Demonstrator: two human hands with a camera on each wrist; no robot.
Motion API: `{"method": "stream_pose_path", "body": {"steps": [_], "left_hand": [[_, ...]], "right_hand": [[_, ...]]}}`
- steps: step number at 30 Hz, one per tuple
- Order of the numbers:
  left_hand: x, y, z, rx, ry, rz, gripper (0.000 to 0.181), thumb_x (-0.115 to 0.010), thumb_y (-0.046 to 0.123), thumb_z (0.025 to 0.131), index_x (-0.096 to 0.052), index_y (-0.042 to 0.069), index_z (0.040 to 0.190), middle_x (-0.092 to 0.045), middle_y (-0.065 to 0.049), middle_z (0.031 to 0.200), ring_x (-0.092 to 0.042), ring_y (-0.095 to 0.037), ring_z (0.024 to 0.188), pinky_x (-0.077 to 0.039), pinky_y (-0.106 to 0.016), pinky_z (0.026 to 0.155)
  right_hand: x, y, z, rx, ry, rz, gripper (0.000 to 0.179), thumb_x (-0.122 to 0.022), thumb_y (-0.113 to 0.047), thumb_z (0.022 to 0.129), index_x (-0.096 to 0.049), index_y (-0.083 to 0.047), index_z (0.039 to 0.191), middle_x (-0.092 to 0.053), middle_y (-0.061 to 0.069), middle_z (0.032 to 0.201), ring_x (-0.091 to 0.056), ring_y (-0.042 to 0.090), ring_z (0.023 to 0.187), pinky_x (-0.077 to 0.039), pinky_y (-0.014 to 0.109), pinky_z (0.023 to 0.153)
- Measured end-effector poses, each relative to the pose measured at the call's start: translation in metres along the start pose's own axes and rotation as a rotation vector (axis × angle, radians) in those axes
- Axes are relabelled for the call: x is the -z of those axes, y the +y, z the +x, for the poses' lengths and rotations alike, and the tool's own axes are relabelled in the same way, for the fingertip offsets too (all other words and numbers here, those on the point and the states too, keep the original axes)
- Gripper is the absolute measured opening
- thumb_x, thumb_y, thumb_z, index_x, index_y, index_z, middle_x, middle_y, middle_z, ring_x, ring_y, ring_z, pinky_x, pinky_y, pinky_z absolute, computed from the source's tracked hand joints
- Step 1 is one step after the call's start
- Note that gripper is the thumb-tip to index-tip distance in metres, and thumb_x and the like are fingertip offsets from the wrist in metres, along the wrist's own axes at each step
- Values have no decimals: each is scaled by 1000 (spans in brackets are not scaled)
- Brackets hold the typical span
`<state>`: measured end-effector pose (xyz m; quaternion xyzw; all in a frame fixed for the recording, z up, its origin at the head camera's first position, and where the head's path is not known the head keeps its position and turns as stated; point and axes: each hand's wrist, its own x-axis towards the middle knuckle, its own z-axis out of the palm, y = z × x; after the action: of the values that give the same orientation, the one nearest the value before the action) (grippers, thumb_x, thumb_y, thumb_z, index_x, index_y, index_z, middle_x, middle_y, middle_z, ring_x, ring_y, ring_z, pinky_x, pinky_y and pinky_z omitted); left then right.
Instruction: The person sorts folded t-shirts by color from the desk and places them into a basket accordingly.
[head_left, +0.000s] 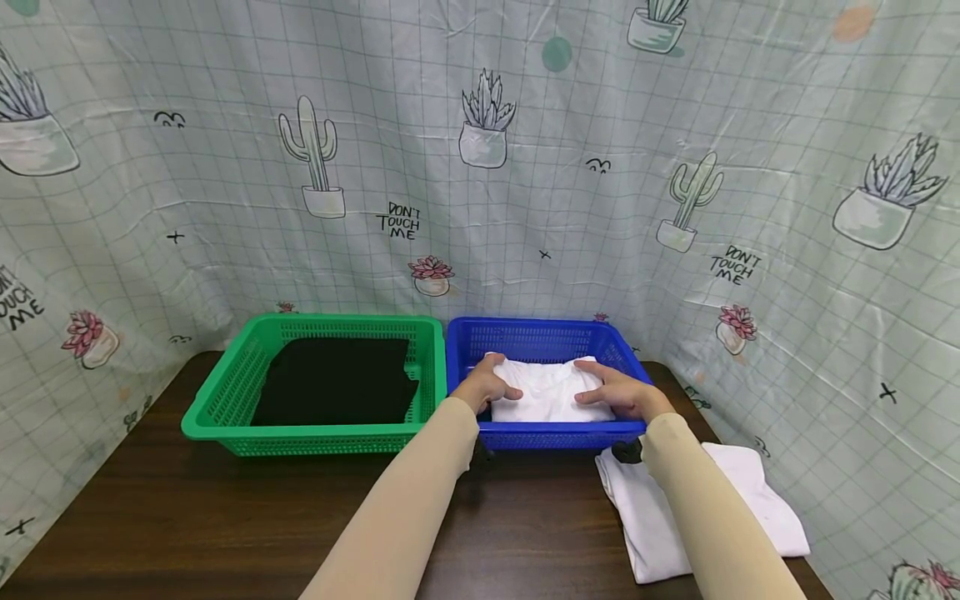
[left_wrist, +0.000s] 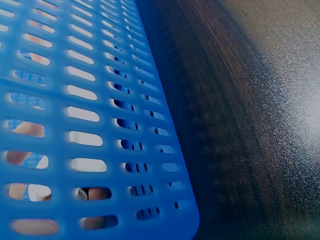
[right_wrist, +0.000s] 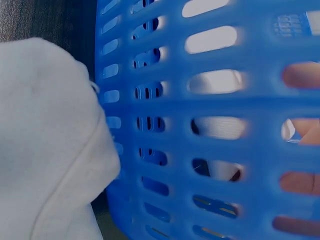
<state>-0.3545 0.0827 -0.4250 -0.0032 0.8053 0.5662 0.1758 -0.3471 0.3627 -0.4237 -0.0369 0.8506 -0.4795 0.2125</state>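
A folded white shirt (head_left: 547,390) lies within the blue basket (head_left: 558,433), its top near the level of the front rim. At its left side my left hand (head_left: 486,385) grips it, the thumb on top and the forefinger reaching along the far corner. My right hand (head_left: 618,390) holds the opposite side in much the same way, thumb over the cloth. The other fingers are mostly hidden in the head view. Through the slots of the basket wall (left_wrist: 95,125), white cloth and bits of fingers show in the left wrist view; the right wrist view also shows fingers (right_wrist: 300,182) behind the slots.
A green basket (head_left: 315,432) holding folded black cloth (head_left: 337,379) stands directly left of the blue one. Folded white cloth (head_left: 660,533) lies on the dark wooden table (head_left: 225,517), partly under my right forearm. A patterned curtain (head_left: 525,217) hangs behind and beside the table.
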Motion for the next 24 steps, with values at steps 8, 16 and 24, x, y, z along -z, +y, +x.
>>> {"method": "stream_pose_path", "body": {"steps": [8,16,24], "left_hand": [[1,3,-4,-38,4,11,88,-87,5,89,-42,20,163,-36,-16,169,-48,-38,143,-49,-54,109],[6,13,-16,-60,33,32,87,-87,11,90,-42,21,163,-40,-18,166,-48,-40,144,-52,-53,105],[8,23,-25,-115,53,57,83,-87,17,92,-44,27,162,-38,-15,168,-43,-41,149,-48,-61,110]], "right_hand": [[-1,-3,-4,11,-1,-2,90,-73,-16,101,-18,-5,170,6,27,175,7,51,160,-6,71,125],[8,-15,-15,15,-20,-74,90,-73,-23,102,-17,-3,169,3,30,174,-2,53,159,-22,73,121],[17,-34,-37,53,-26,-113,84,-69,-24,105,-18,-2,169,-6,37,170,-23,56,154,-32,69,119]]}}
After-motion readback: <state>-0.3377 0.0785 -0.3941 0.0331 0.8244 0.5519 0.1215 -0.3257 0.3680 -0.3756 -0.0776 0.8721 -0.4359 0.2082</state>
